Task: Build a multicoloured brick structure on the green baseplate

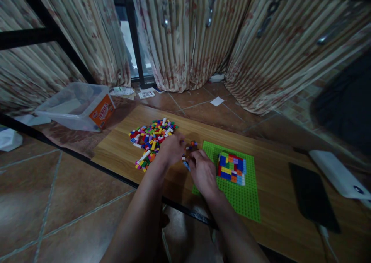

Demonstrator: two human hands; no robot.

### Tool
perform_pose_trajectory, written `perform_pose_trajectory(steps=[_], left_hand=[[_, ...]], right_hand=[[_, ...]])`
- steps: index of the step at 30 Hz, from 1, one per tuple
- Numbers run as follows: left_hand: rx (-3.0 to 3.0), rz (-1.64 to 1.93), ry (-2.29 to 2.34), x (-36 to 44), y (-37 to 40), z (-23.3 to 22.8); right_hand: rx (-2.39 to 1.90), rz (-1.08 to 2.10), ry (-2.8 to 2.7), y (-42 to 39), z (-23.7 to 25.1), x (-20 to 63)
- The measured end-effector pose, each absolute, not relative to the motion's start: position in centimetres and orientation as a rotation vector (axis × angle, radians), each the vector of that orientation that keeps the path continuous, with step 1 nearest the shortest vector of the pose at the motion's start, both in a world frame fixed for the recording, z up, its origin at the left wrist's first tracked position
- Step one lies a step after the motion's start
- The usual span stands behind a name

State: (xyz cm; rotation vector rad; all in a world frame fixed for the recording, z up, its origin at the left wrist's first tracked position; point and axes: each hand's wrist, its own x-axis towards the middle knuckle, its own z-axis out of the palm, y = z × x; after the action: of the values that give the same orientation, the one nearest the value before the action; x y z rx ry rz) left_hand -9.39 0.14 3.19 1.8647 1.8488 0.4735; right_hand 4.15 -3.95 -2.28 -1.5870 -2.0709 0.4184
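Observation:
My left hand (pixel 171 149) rests on the wooden board (pixel 272 201) at the right edge of a pile of small coloured bricks (pixel 150 137), fingers curled near a few loose bricks (pixel 191 144). My right hand (pixel 203 171) lies at the left edge of the green baseplate (pixel 246 201), pinching a small blue brick (pixel 186 164) between its fingers. A square block of mixed-colour bricks (pixel 232 168) stands on the baseplate just right of that hand. What the left hand's fingers hold is hidden.
A clear plastic tub (pixel 77 106) with an orange label sits on the tiled floor at the back left. A black phone (pixel 313 195) and a white power bank (pixel 337 172) lie on the board's right end. Curtains hang behind.

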Motion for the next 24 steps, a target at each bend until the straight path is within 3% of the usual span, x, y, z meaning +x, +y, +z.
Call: perform_pose_trajectory(steps=[24], left_hand=[[1.831, 0.550, 1.770, -9.3, 0.6, 2.5]], right_hand=[[-1.370, 0.580, -1.880, -5.8, 0.3, 4.8]])
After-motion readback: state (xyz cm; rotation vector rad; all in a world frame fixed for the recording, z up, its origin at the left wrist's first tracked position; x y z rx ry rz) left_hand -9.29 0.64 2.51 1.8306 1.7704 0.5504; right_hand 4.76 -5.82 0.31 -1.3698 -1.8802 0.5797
